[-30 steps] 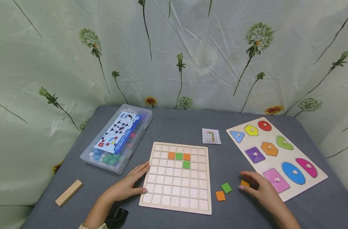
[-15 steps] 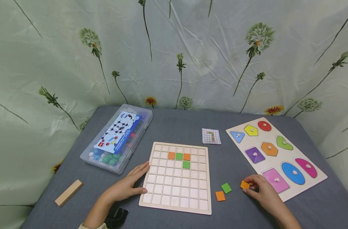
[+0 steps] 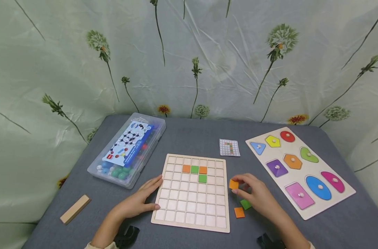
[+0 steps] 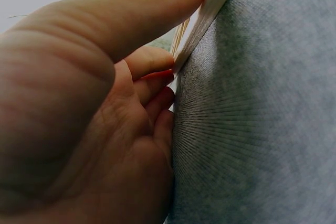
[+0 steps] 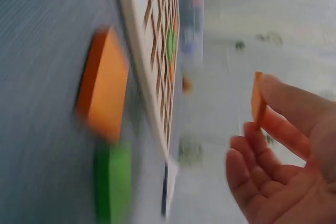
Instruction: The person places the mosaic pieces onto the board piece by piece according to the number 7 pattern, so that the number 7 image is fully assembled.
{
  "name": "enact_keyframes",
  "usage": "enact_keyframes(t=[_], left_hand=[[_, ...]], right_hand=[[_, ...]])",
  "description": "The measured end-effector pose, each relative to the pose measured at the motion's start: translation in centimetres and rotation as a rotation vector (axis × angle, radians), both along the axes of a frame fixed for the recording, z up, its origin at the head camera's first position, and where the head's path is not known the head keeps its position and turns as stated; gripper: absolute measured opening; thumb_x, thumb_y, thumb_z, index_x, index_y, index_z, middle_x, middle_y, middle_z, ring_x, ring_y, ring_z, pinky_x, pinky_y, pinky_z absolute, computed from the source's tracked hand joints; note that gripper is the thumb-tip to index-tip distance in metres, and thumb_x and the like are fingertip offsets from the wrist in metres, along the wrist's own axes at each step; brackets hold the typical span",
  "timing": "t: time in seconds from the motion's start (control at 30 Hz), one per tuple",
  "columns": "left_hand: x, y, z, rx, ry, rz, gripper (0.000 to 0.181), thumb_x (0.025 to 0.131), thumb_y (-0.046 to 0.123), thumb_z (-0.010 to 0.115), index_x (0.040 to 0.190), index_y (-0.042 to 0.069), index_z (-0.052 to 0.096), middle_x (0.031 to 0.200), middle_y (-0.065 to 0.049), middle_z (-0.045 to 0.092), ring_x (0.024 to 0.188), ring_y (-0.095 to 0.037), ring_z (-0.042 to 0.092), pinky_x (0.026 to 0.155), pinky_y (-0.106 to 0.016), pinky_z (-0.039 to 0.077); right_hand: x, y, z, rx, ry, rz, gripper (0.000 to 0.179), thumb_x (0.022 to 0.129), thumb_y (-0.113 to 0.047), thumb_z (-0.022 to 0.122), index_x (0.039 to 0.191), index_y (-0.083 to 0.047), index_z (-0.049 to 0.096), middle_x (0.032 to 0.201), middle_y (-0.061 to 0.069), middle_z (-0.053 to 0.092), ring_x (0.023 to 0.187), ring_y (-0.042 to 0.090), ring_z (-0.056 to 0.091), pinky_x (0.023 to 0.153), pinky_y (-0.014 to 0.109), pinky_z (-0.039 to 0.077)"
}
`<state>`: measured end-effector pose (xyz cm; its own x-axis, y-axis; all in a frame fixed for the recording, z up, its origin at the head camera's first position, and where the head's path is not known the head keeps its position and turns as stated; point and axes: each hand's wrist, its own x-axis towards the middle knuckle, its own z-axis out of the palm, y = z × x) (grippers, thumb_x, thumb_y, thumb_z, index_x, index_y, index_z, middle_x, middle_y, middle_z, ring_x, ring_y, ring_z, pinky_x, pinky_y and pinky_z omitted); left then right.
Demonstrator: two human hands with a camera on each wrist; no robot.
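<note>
My right hand [image 3: 258,195] pinches an orange square tile [image 3: 233,184] between thumb and fingers, just off the right edge of the wooden grid board [image 3: 176,207]. In the right wrist view this orange tile [image 5: 256,100] is seen nearly edge-on, raised off the table. Fingertips and thumb of my left hand [image 3: 138,200] touch the board's left edge, the fingers fairly straight. Two orange tiles and two green tiles sit in the board's upper cells. On the cloth below my right hand lie a loose orange tile [image 3: 239,212] and a partly covered green tile [image 3: 245,204].
A small printed grid card [image 3: 229,148] lies behind the board. To the right is a knobbed shape puzzle [image 3: 301,169]. At the left are a clear plastic case [image 3: 131,152] of coloured balls and a wooden block [image 3: 75,209]. A patterned curtain [image 3: 189,69] hangs behind the table.
My right hand took hold of the orange tile beside the shape puzzle, then carried it left and away from me towards the board. The left hand stays at the board's edge.
</note>
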<state>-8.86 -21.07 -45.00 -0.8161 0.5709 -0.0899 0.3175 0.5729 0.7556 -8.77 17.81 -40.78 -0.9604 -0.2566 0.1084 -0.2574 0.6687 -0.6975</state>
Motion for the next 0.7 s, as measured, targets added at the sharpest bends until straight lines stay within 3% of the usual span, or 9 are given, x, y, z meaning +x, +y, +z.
enact_keyframes(t=[0.13,0.33,0.53,0.7], left_hand=[[0.0,-0.1,-0.1,0.005,-0.001,-0.001,0.084,0.08,0.042,0.063,0.143,0.006,0.02,0.149,-0.008,0.011,0.133,-0.032,0.007,0.097,-0.058,0.015],[-0.2,-0.1,-0.2,-0.003,0.012,-0.009,0.084,0.08,0.044,0.061,0.144,0.008,0.02,0.149,-0.006,0.011,0.133,-0.031,0.008,0.096,-0.057,0.017],[-0.1,-0.1,-0.2,0.0,0.011,-0.005,0.083,0.08,0.043,0.061,0.144,0.008,0.02,0.149,-0.006,0.012,0.133,-0.031,0.008,0.096,-0.058,0.017],[-0.1,-0.2,-0.2,0.0,0.012,0.001,0.084,0.08,0.043,0.062,0.143,0.008,0.021,0.149,-0.006,0.013,0.133,-0.031,0.009,0.096,-0.058,0.018]], right_hand=[[-0.9,-2.8,-0.6,-0.069,0.037,0.062,0.032,0.073,-0.01,0.073,0.104,-0.012,0.065,0.099,-0.005,0.057,0.076,0.014,0.051,0.064,0.026,0.045],[-2.1,-5.7,-2.7,-0.105,0.043,0.125,0.03,0.073,-0.011,0.073,0.102,-0.009,0.064,0.092,-0.006,0.058,0.079,0.012,0.054,0.068,0.025,0.046],[-2.5,-7.0,-4.4,-0.079,0.041,0.148,0.024,0.074,-0.017,0.073,0.096,-0.014,0.064,0.094,-0.009,0.056,0.089,0.008,0.053,0.077,0.03,0.044],[-2.4,-7.4,-4.7,-0.073,0.059,0.174,0.019,0.074,-0.017,0.074,0.091,-0.015,0.065,0.094,-0.009,0.055,0.092,0.01,0.05,0.079,0.031,0.041]])
